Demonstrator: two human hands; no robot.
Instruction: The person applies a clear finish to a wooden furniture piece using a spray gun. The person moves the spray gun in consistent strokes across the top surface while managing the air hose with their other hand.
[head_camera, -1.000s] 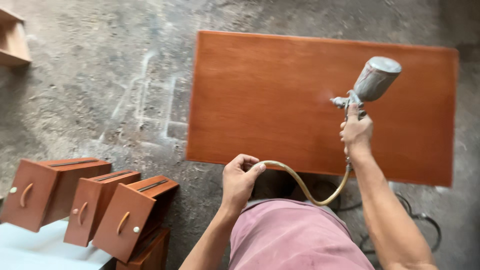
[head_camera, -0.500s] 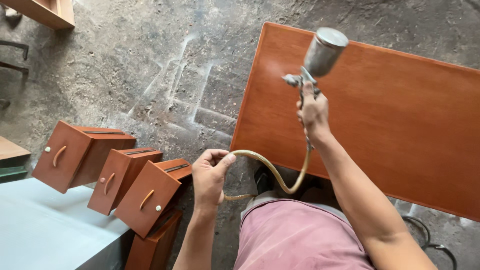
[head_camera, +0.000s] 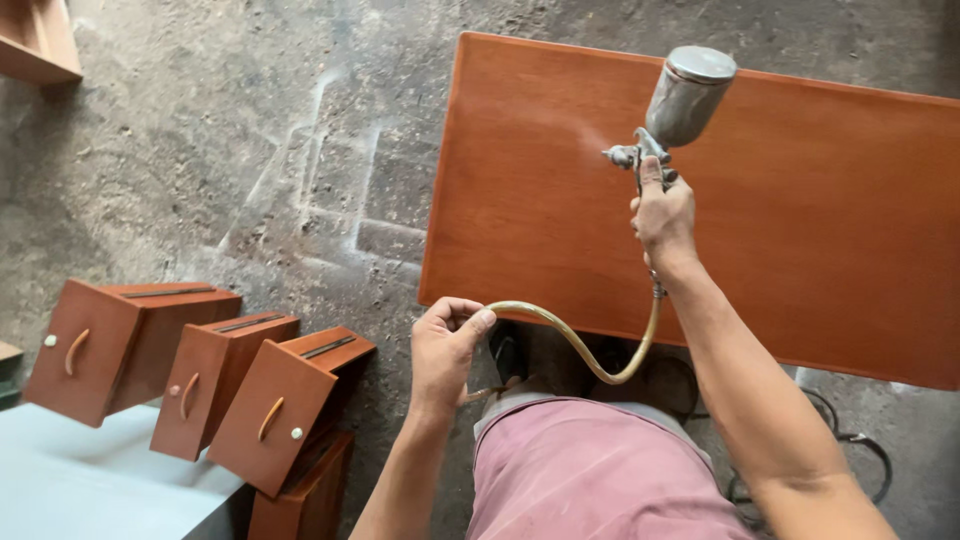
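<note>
My right hand (head_camera: 662, 215) grips a metal spray gun (head_camera: 672, 108) with a round cup on top, held over a large reddish-brown wooden panel (head_camera: 800, 210) lying flat above the floor. A faint mist shows at the nozzle, which points left. My left hand (head_camera: 447, 345) pinches a yellowish air hose (head_camera: 575, 340) that curves from it up to the gun's handle. The hand sits just off the panel's near edge, above my pink shorts.
Three brown wooden drawers (head_camera: 195, 365) with handles stand on end at lower left, a fourth beneath them, beside a pale grey sheet (head_camera: 70, 490). A wooden frame (head_camera: 35, 45) lies at the top left. Dark cable loops (head_camera: 850, 450) lie on the stained concrete floor.
The spray gun and my right hand have swept left across the panel, toward its left end. My left hand still holds the hose. The view has shifted left and back.
</note>
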